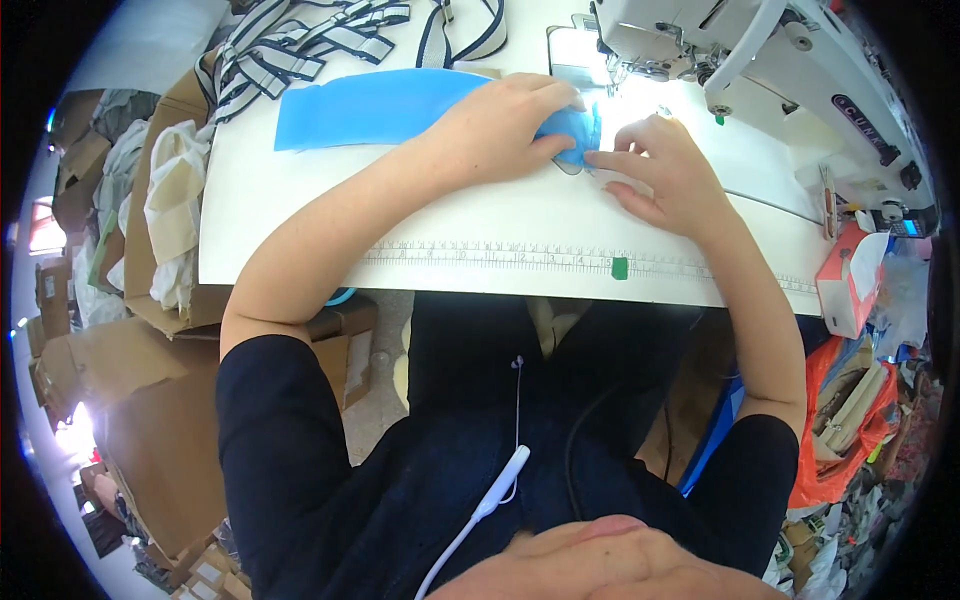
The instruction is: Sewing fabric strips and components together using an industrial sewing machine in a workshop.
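A long strip of blue, slightly sheer fabric (360, 110) lies flat across the white sewing table, its right end bunched beside the needle area. My left hand (510, 130) rests over that end, thumb and fingers closed on the gathered cloth. Close to the cloth's right edge is my right hand (665, 175), its thumb and fingers apart and bent, one fingertip at the edge. Bright light washes out the spot between the hands. Just beyond them stands the sewing machine (850, 100), its presser foot and needle partly lost in glare.
Black-and-white striped straps (300, 50) lie piled at the back left. A printed ruler scale (500, 255) runs along the table's front, with a green mark (620, 268). A red and white box (850, 280) sits at the right edge. Cardboard boxes (165, 430) crowd the left floor.
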Demonstrator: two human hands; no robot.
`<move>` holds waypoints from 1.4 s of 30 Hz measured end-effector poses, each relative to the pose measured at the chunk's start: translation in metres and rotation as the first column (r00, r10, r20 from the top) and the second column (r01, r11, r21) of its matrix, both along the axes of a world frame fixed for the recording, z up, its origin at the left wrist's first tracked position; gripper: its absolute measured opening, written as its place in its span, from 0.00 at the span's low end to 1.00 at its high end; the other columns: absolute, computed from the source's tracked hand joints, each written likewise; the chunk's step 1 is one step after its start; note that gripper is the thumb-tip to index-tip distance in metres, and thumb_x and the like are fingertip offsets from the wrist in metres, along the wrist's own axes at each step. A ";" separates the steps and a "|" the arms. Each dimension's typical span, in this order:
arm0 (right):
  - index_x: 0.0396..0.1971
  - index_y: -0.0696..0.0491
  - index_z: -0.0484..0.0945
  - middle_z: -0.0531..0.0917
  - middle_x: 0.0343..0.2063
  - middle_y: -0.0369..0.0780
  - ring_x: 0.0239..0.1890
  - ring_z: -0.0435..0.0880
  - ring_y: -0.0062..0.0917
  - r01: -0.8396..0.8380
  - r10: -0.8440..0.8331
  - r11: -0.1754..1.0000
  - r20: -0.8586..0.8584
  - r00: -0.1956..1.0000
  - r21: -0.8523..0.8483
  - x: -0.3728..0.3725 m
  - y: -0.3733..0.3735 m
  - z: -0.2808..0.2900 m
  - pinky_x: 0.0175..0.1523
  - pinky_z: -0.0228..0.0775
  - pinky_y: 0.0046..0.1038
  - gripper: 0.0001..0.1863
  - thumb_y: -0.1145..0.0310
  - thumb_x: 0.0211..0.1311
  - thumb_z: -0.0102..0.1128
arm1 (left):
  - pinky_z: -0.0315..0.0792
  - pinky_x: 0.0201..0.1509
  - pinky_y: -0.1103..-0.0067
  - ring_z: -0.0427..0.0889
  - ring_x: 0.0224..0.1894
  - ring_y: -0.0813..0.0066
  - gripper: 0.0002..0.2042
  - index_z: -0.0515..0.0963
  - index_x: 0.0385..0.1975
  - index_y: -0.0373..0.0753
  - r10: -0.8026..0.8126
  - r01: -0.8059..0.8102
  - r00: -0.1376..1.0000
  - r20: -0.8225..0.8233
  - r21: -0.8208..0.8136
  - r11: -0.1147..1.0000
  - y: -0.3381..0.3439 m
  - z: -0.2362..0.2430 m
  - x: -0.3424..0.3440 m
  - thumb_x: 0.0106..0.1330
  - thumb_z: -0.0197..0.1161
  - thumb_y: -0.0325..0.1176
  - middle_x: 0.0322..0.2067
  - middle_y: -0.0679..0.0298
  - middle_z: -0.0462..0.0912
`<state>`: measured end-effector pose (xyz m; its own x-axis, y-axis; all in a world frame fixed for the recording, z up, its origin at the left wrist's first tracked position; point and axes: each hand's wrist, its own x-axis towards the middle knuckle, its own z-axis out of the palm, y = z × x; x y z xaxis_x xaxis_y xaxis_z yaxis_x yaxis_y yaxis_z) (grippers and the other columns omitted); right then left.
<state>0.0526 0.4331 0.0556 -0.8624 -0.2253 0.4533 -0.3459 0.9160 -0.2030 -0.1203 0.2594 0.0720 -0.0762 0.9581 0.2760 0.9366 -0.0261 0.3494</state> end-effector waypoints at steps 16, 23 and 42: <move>0.40 0.42 0.84 0.72 0.31 0.34 0.34 0.70 0.25 0.018 -0.018 1.000 0.055 0.998 -0.004 0.001 0.001 0.000 0.42 0.63 0.28 0.15 0.69 0.48 0.66 | 0.65 0.61 0.67 0.73 0.56 0.61 0.17 0.76 0.51 0.42 0.022 -0.011 0.991 -0.132 0.088 0.996 0.014 -0.022 -0.001 0.62 0.61 0.36 0.51 0.61 0.77; 0.38 0.44 0.84 0.73 0.31 0.34 0.34 0.71 0.26 0.031 -0.030 0.999 0.075 0.997 -0.008 0.001 -0.001 0.002 0.43 0.63 0.29 0.14 0.70 0.48 0.66 | 0.63 0.61 0.67 0.74 0.53 0.58 0.27 0.73 0.53 0.43 0.225 -0.234 0.957 -0.185 -0.032 0.972 0.004 0.005 -0.004 0.53 0.70 0.43 0.47 0.57 0.78; 0.28 0.54 0.75 0.77 0.21 0.39 0.25 0.75 0.29 0.291 -0.214 0.877 0.230 0.949 -0.383 0.001 0.006 -0.003 0.31 0.66 0.29 0.13 0.62 0.53 0.69 | 0.63 0.62 0.65 0.76 0.47 0.61 0.24 0.75 0.46 0.44 -0.010 0.049 0.990 -0.141 0.277 0.960 0.002 0.015 0.008 0.47 0.74 0.38 0.40 0.62 0.79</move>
<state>0.0540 0.4394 0.0523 -0.9382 0.1826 0.2940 -0.0380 0.7900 -0.6119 -0.1126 0.2618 0.0870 0.0078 0.8425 0.5387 0.9722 -0.1324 0.1930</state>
